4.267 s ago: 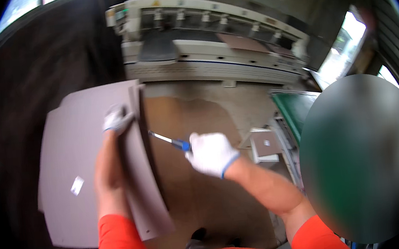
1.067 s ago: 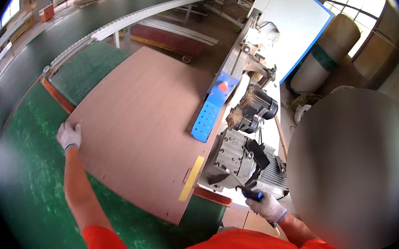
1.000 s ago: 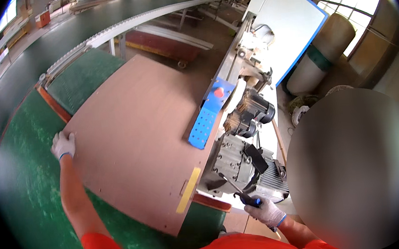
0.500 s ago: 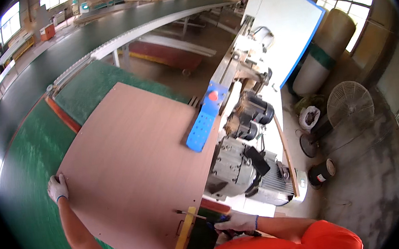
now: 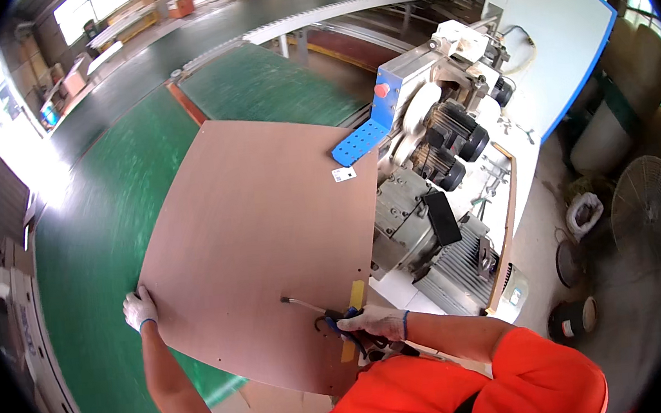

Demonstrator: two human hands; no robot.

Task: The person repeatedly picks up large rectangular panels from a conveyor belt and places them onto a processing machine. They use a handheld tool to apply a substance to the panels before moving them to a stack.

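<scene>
A large flat brown board point(image 5: 247, 237) lies in front of me, partly over a green belt table. My left hand point(image 5: 140, 309), in a white glove, is closed round the board's left edge with the thumb on top. In my gloved right hand point(image 5: 378, 323) is an air blow gun point(image 5: 332, 316) with blue parts, held above the board's near right corner. Its thin metal nozzle points left across the board. A yellow strip point(image 5: 357, 294) lies beneath it on the board. Near the far right corner sits a small white label point(image 5: 343, 174).
To the right stands a machine with motors point(image 5: 450, 137) and a perforated blue plate point(image 5: 360, 142) reaching over the board's far right corner. A dark conveyor belt point(image 5: 198, 41) runs across the back. A floor fan point(image 5: 648, 202) and a black bucket point(image 5: 573, 319) stand at right.
My view has turned left. The board has shifted toward me from under the blue plate, baring the white label. My right hand has brought the blow gun farther over the board.
</scene>
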